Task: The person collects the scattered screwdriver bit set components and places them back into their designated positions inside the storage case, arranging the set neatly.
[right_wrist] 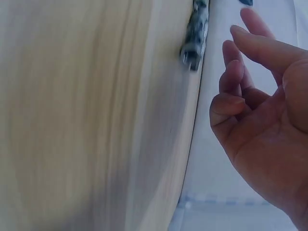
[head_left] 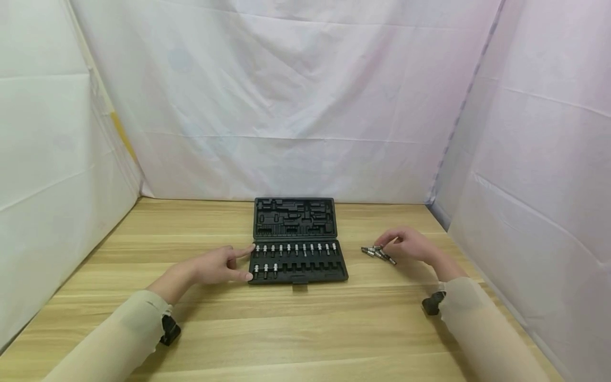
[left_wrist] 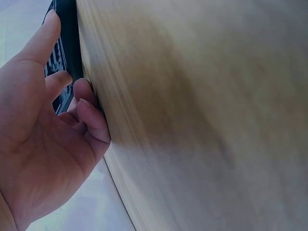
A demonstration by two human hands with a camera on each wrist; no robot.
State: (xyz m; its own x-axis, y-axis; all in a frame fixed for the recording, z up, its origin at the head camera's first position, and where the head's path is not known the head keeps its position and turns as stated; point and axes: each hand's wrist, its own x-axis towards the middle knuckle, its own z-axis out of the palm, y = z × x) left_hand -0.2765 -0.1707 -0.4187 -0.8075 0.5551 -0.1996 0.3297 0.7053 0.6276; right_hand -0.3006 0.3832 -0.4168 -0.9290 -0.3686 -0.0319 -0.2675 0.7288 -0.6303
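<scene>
A black socket case [head_left: 312,278] lies unfolded on the table, its moulded lid [head_left: 295,237] laid back behind the tray. Chrome-ended bit sockets [head_left: 288,248] fill the tray's back row; in the front row three bit sockets [head_left: 265,269] sit at the left end, beside vacant slots. My left hand [head_left: 215,265] touches the case's left side, index finger at the back corner and thumb at the front corner, other fingers curled below. To the right, a small pile of loose bit sockets [head_left: 377,253] lies on the wood. Just above it my right hand [head_left: 410,245] hovers with bent fingers, nothing held.
The wood-grain table [head_left: 296,329] runs back to a white cloth [head_left: 286,106] hung behind the case. White cloth walls [head_left: 539,201] close in the left and right sides. A black wrist camera [head_left: 433,303] sits under the right wrist, another [head_left: 169,330] under the left.
</scene>
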